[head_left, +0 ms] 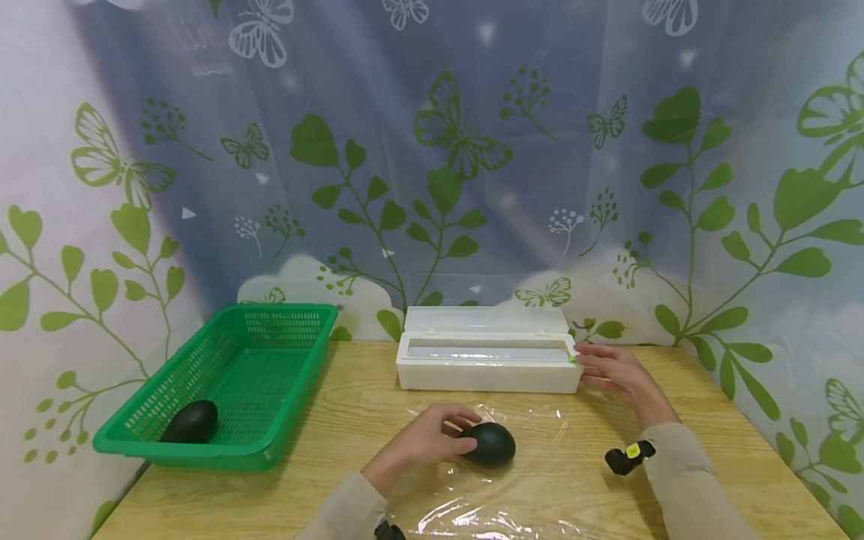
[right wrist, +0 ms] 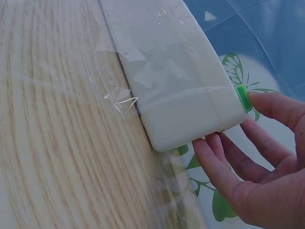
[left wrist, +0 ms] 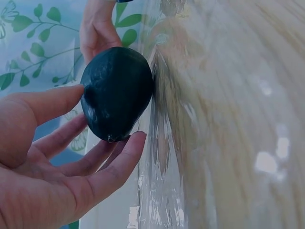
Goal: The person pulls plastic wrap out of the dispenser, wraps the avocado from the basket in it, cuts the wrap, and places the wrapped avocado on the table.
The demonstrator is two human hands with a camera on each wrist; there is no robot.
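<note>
On the wooden table (head_left: 358,405), before a white box (head_left: 486,377), one dark fruit (head_left: 490,444) rests upon clear film (head_left: 466,517). Left hand (head_left: 427,437): part-bent, thumb and fingers set about one end of the fruit in a light hold. Right hand (head_left: 616,373): fingers spread and lightly bent at the box's end, thumb against its green tab (right wrist: 243,98); no closed grip observed. A second dark fruit (head_left: 193,421) lies in the green basket (head_left: 182,451). Step in hand, as judged: positioning the fruit for wrapping. The next move probably calls for keeping it steady while the tab is slid across to cut the film.
</note>
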